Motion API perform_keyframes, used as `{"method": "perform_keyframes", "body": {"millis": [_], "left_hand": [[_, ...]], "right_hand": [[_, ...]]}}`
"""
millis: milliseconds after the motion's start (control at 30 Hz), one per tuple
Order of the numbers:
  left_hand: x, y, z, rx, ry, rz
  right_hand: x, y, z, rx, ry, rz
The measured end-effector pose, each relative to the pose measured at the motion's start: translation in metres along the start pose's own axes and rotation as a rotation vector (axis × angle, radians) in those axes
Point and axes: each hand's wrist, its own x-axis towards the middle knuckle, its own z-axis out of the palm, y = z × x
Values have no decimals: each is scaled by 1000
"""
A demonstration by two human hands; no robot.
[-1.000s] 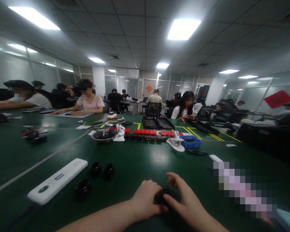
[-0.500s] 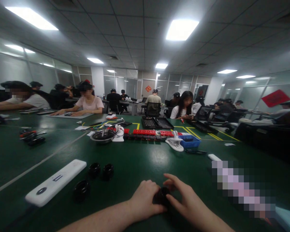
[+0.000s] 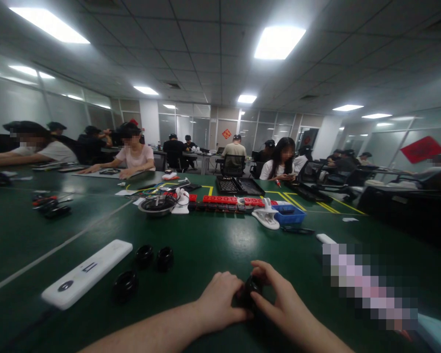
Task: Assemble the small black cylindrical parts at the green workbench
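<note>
Between my two hands, low in the middle of the head view, is a glossy black ring-shaped part (image 3: 253, 286), partly covered by fingers. My left hand (image 3: 220, 300) is closed against its left side, fingers curled and thumb pointing across its base. From the right, my right hand (image 3: 279, 296) grips it between the thumb and the bent fingers. Three similar black rings lie on the green table to the left: one ring (image 3: 144, 257), a second ring (image 3: 165, 258) beside it and a nearer ring (image 3: 125, 286). Each has a hollow centre.
A white power strip (image 3: 88, 274) lies at left, a pixelated long item (image 3: 367, 284) at right. Farther back are a round black fan-like part (image 3: 157, 205), red strips (image 3: 224, 200), a white clip-shaped stand (image 3: 266, 215) and a blue bin (image 3: 289, 214). Co-workers sit beyond.
The black ring and my right hand's fingers have shifted slightly up, showing more of the ring. My left hand stays nearly in place. Across the table, a co-worker's hands have moved apart.
</note>
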Motion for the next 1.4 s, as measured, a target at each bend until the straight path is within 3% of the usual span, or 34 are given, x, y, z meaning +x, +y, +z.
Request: {"method": "perform_keyframes", "body": {"millis": [167, 300, 400, 600, 833, 1133, 1300, 1400], "left_hand": [[0, -3, 2, 26, 0, -1], [1, -3, 2, 14, -6, -2], [1, 0, 1, 11, 8, 14], [0, 0, 0, -17, 8, 1], [0, 0, 0, -12, 19, 8], [1, 0, 0, -13, 21, 2], [1, -3, 2, -13, 19, 9], [1, -3, 2, -11, 22, 15]], "right_hand": [[-1, 3, 4, 11, -95, 36], [3, 2, 8, -52, 23, 99], [4, 2, 11, -94, 36, 125], [-1, 2, 8, -29, -67, -8], [0, -2, 11, -75, -25, 92], [-2, 0, 9, -20, -111, -19], [1, 0, 7, -98, 54, 77], [3, -1, 9, -120, 46, 135]]}}
